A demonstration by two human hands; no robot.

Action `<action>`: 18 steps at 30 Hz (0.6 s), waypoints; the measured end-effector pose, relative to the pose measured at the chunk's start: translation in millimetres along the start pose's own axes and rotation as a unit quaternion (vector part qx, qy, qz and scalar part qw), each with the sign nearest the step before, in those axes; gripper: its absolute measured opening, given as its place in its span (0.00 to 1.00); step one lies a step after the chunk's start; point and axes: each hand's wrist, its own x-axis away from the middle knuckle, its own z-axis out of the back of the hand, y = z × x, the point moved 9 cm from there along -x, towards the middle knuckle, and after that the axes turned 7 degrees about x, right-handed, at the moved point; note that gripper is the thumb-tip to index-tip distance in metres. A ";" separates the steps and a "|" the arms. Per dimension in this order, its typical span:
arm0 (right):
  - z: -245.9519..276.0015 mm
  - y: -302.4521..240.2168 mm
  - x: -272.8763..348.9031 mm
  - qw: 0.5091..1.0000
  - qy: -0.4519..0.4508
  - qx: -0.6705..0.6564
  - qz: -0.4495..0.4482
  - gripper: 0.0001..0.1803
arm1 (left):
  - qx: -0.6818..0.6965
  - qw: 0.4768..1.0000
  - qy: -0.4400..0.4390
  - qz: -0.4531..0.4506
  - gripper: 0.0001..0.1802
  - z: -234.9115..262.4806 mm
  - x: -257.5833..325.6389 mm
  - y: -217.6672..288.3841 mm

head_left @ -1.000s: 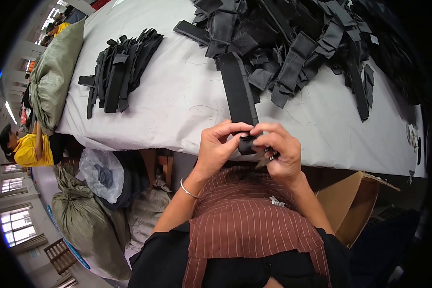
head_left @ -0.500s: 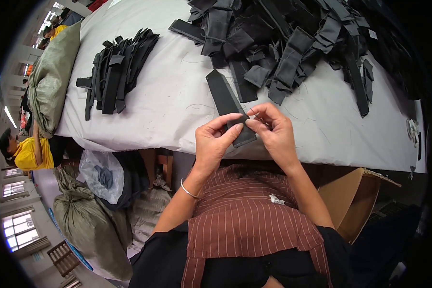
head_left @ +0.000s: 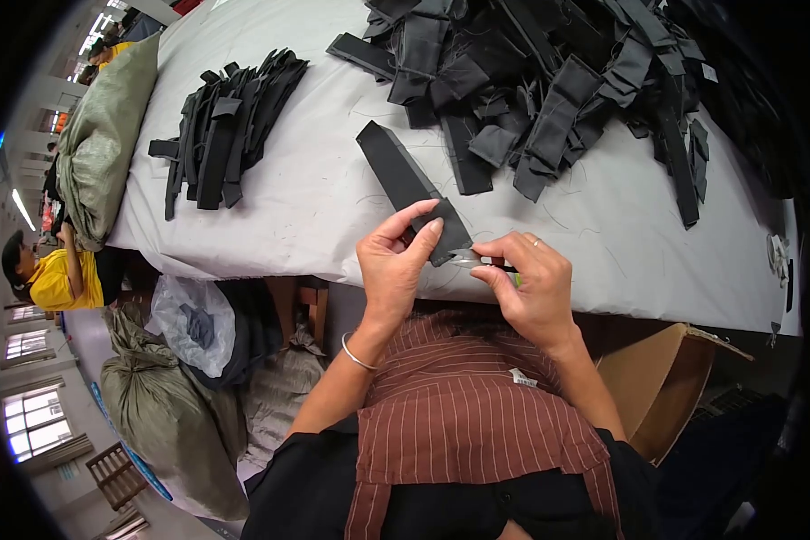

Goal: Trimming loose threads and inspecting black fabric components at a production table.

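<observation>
1. Reference for all places: the black strip [head_left: 400, 171]. It's sitting over the near part of the tabletop [head_left: 333, 220], slanting away to the left; can't tell if its far end is touching down.
2. Left hand [head_left: 396, 261]: thumb and index finger are pinching the strip's near end and covering part of it.
3. Right hand [head_left: 533, 283]: fingers are pinching a small metal-bladed cutter [head_left: 465, 259]. Blade is pointing at the strip's near end, right at the corner; can't tell if it's touching. Handle is mostly hiding in the hand.
4. Main obstruction: a big heap of black pieces [head_left: 558, 99] is lying beyond and right of the strip, overlapping every which way.
5. A flat black piece [head_left: 466, 157] is poking out of that heap, just right of the strip's far half.
6. Loose threads [head_left: 351, 191] are lying around the strip.
7. A bundle of black strips [head_left: 211, 148] is lying well left of the strip, mostly lengthwise, one piece sticking out sideways.
8. A greenish sack [head_left: 108, 144] is standing farther left of the strip; a co-worker in yellow [head_left: 67, 279] is showing beside it.
9. Below tabletop level, left of the strip: a clear plastic bag [head_left: 189, 324] and a tied sack [head_left: 166, 423] are sitting close together.
10. Near side, right of the strip: a cardboard box [head_left: 657, 378] is standing open.
</observation>
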 end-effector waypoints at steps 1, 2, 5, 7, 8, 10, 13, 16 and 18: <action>-1.1 -1.1 -0.2 1.000 0.000 0.000 0.000 0.11 | -0.008 1.000 0.001 -0.002 0.13 -1.0 0.3 0.7; -0.7 -5.8 -0.5 0.999 0.009 0.028 0.019 0.10 | -0.016 1.000 0.002 -0.004 0.13 -1.5 0.6 1.3; -1.5 -10.8 0.6 0.997 0.020 0.066 0.042 0.09 | -0.027 1.000 -0.007 -0.012 0.13 -2.9 1.4 2.4; -1.9 -11.8 1.2 0.996 0.021 0.076 0.048 0.09 | -0.029 0.999 -0.009 -0.011 0.13 -2.7 2.3 3.2; 0.2 -11.0 1.3 0.996 0.031 0.075 0.044 0.10 | -0.031 0.999 -0.011 -0.009 0.13 -2.6 2.5 3.3; 2.9 -10.6 1.6 0.996 0.041 0.074 0.041 0.10 | -0.024 1.000 -0.009 -0.005 0.13 -1.1 2.6 3.1; 4.7 -6.0 1.2 0.998 0.040 0.042 0.013 0.10 | -0.012 1.000 -0.004 -0.001 0.13 0.0 2.2 2.9; 2.5 -7.3 1.6 0.999 0.027 0.038 0.019 0.10 | -0.007 1.000 -0.003 0.000 0.13 -0.6 2.9 3.0; 0.8 -7.3 2.4 0.998 0.024 0.050 0.019 0.10 | -0.007 1.000 -0.005 0.001 0.13 -1.4 3.5 3.0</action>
